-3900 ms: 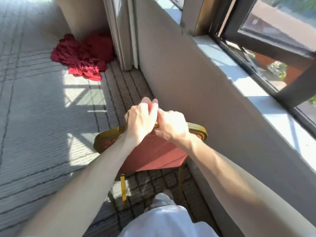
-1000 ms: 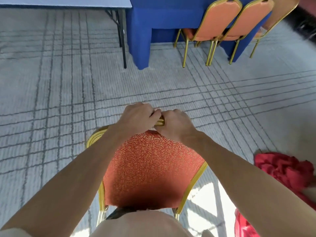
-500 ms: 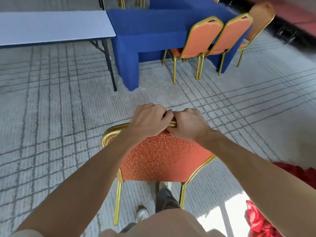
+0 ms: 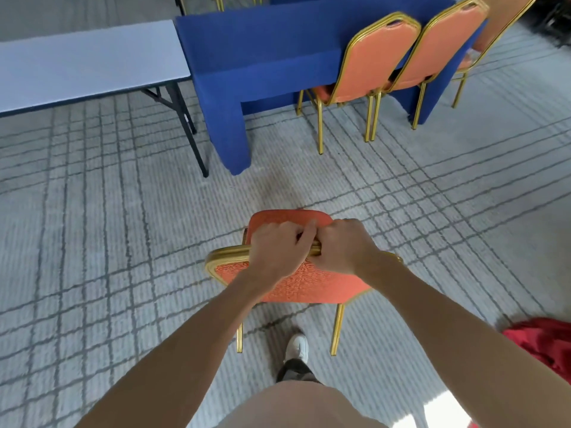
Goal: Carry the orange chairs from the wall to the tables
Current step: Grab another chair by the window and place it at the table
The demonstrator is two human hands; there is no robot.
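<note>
Head camera looks down on an orange chair (image 4: pixel 309 285) in the open middle of the carpet (image 4: pixel 108 242), with its back toward the person and its seat toward the tables, well apart from them. The backrest is padded with orange fabric in a fine swirling pattern, and a rounded, shiny gold frame (image 4: pixel 227 254) runs around it. Two thin gold legs go down from it; whether they touch the carpet cannot be told. The left hand (image 4: pixel 275 254) and the right hand (image 4: pixel 343 247) grip the top rail of the frame side by side, touching each other at its middle. The fingers (image 4: pixel 298 234) of both are curled tightly over the rail and clenched on it. The carpet is pale grey and woven, with a grid of darker lines. At its far edge stands a blue table (image 4: pixel 262 41), draped to the floor in dark cloth, with three similar chairs (image 4: pixel 374 63) set against its right part, the last only partly seen. Just beside it on the left is a bare table (image 4: pixel 86 66) with a smooth light grey top and black folding legs. At the near right edge of the carpet lies a crumpled red cloth (image 4: pixel 543 344). A white shoe (image 4: pixel 298 347) shows between the chair's legs.
</note>
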